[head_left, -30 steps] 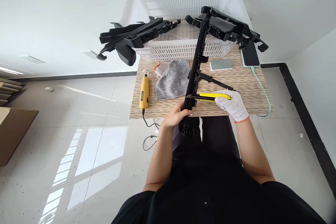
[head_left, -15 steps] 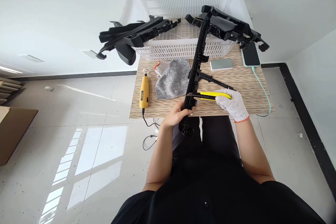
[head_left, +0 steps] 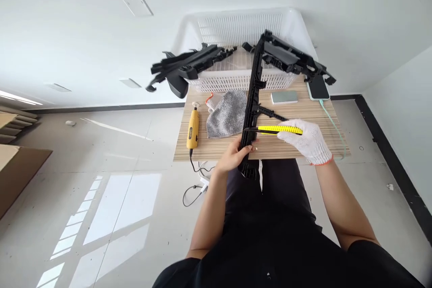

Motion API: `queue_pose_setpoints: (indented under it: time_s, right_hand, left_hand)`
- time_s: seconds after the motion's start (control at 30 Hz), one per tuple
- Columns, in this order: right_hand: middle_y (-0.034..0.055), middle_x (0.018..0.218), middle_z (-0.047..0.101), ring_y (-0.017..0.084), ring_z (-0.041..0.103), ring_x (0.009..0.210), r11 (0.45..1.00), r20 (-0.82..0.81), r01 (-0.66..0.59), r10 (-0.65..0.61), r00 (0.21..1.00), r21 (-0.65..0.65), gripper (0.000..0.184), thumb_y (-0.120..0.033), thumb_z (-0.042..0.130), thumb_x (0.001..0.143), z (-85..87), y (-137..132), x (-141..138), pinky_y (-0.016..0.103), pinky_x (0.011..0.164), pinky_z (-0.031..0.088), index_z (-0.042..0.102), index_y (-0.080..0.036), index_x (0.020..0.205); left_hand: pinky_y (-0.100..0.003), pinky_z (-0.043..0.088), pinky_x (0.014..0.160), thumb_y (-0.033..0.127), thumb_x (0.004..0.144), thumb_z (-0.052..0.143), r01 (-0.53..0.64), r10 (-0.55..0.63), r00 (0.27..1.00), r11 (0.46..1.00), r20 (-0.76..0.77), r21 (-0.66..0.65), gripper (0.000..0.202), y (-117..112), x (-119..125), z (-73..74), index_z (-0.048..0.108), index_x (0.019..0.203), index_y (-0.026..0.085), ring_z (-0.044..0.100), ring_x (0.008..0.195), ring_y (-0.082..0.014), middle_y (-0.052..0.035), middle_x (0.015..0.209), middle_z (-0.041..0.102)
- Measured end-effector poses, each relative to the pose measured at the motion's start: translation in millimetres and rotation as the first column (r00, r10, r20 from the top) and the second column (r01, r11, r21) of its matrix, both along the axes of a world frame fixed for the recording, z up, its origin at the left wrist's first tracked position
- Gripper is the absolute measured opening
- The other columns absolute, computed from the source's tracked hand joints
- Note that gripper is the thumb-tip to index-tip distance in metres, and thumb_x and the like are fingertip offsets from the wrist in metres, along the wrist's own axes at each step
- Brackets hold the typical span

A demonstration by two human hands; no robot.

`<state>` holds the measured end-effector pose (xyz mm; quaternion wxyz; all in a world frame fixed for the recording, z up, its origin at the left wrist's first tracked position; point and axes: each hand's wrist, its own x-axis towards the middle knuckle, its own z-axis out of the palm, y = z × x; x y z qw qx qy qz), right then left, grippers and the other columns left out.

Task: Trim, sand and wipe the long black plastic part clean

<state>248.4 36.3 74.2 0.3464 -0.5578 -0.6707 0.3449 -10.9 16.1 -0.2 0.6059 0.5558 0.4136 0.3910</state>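
Observation:
My bare left hand (head_left: 233, 155) is closed around the lower end of a long black plastic trim piece (head_left: 254, 99), which slopes up and away from me toward the basket. My right hand (head_left: 308, 141), in a white knit glove with an orange cuff, grips a yellow-handled tool (head_left: 280, 130) with a ribbed handle and a slim dark blade. The blade reaches left across the trim piece just above my left fingers; whether it touches cannot be made out. A thin black arm (head_left: 272, 113) lies to the right of the trim, partly hidden by my glove.
Behind stands a white plastic basket (head_left: 222, 82) with black plastic parts (head_left: 192, 65) over its left and more black parts (head_left: 293, 56) over its right. On the table (head_left: 216, 150) are a yellow rotary tool (head_left: 192, 130), a grey cloth (head_left: 227, 117), a grey-green block (head_left: 284, 97) and a charging phone (head_left: 318, 87).
The view has tilted upward, so everything sits lower in the picture. My right hand has turned a little, and the yellow tool still lies across the trim piece in my left hand.

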Motion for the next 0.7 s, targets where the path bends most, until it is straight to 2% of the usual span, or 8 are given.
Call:
queue_pose_setpoints:
  time_s: [0.07,0.1,0.2,0.33,0.43,0.5,0.6,0.7]
  right_hand:
    - [0.0049,0.107,0.079,0.029,0.073,0.101,0.991,0.03,0.095,-0.098,0.995,0.091,0.036,-0.051,0.077,0.083,1.5,-1.4,0.1,0.044,0.093,0.058,0.078,-0.027,0.11]
    - [0.0051,0.108,0.079,0.029,0.073,0.102,0.993,0.033,0.09,-0.093,0.995,0.082,0.037,-0.051,0.077,0.084,2.2,-2.0,0.1,0.045,0.094,0.058,0.078,-0.027,0.112]
    - [0.0044,0.106,0.08,0.029,0.076,0.096,0.998,0.046,-0.064,0.064,0.997,-0.004,0.035,-0.051,0.079,0.082,4.4,-3.4,-1.4,0.042,0.088,0.062,0.08,-0.03,0.109]
    - [0.0051,0.114,0.079,0.032,0.074,0.105,0.988,0.068,-0.009,-0.001,0.998,0.152,0.038,-0.05,0.079,0.083,8.0,-5.4,-5.5,0.047,0.097,0.059,0.079,-0.031,0.116]
    - [0.0047,0.109,0.08,0.03,0.077,0.098,0.997,0.042,-0.059,0.057,0.997,0.042,0.037,-0.05,0.079,0.082,7.4,-4.6,-7.5,0.044,0.089,0.063,0.08,-0.031,0.114]
    - [0.0057,0.11,0.08,0.029,0.076,0.098,0.998,0.01,-0.044,0.044,0.999,0.042,0.038,-0.049,0.08,0.081,1.5,-2.5,-8.6,0.044,0.091,0.063,0.08,-0.029,0.113]
    - [0.0084,0.113,0.079,0.03,0.075,0.103,0.993,-0.066,0.059,-0.052,0.996,0.105,0.043,-0.049,0.081,0.081,-16.8,0.3,-9.9,0.047,0.095,0.061,0.078,-0.024,0.117]
    - [0.0097,0.098,0.08,0.026,0.075,0.08,0.998,-0.157,-0.005,-0.005,0.988,-0.062,0.047,-0.05,0.083,0.077,-39.1,0.3,-9.6,0.041,0.072,0.064,0.08,-0.019,0.112]
  left_hand:
    - [-0.035,0.052,0.086,0.041,0.091,0.064,-0.016,0.016,1.0,1.0,-0.004,-0.014,0.039,-0.5,2.1,-0.6,0.064,0.121,0.015,0.066,0.083,-0.0197,-0.011,0.106,0.076]
    - [-0.036,0.053,0.085,0.041,0.091,0.064,-0.026,0.026,1.0,1.0,-0.011,-0.018,0.038,-0.4,3.1,-0.8,0.065,0.119,0.015,0.066,0.082,-0.02,-0.0113,0.106,0.076]
    - [-0.036,0.053,0.087,0.039,0.093,0.061,-0.051,0.051,0.998,0.999,-0.032,0.0,0.029,1.6,5.6,-0.8,0.068,0.109,0.016,0.066,0.085,-0.0206,-0.0114,0.107,0.076]
    - [-0.036,0.052,0.088,0.038,0.091,0.061,-0.112,0.113,0.993,0.994,-0.029,0.012,0.024,4.6,6.8,1.9,0.068,0.103,0.018,0.065,0.087,-0.0211,-0.0086,0.105,0.074]
    - [-0.036,0.051,0.088,0.039,0.09,0.061,-0.12,0.12,0.992,0.993,-0.039,0.018,0.023,5.3,6.2,4.2,0.069,0.097,0.018,0.063,0.088,-0.0213,-0.0074,0.1,0.072]
    - [-0.035,0.051,0.087,0.04,0.09,0.062,-0.114,0.114,0.993,0.993,-0.034,0.003,0.024,5.2,5.5,4.8,0.068,0.097,0.018,0.063,0.089,-0.0211,-0.0075,0.1,0.071]
    - [-0.034,0.05,0.087,0.039,0.09,0.062,-0.102,0.102,0.995,0.995,-0.02,-0.013,0.024,4.3,4.6,4.0,0.068,0.099,0.017,0.062,0.089,-0.0201,-0.0077,0.102,0.071]
    - [-0.032,0.049,0.087,0.037,0.093,0.059,-0.107,0.107,0.994,0.994,-0.022,0.023,0.023,3.0,4.8,1.7,0.067,0.1,0.017,0.061,0.088,-0.0188,-0.0072,0.101,0.07]
